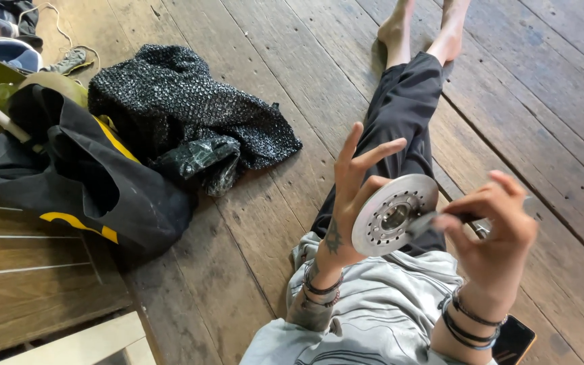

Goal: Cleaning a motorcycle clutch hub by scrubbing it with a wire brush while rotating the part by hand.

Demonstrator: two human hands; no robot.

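The plank floor runs wide and worn under everything, and the person sits right on it, legs in dark trousers stretched out, bare feet at the far end. Off to the left slumps a black bag with yellow trim, and just beside it, touching, a heap of black knitted cloth with a crumpled dark plastic bag on its near edge. Closer in, held up over the lap, is a round metal disc with a ring of small holes and a hollow centre. The left hand backs it, fingers spread up behind the rim. The right hand is pinched shut on a slim metal tool whose tip meets the disc's centre. A dark phone lies on the floor by the right wrist.
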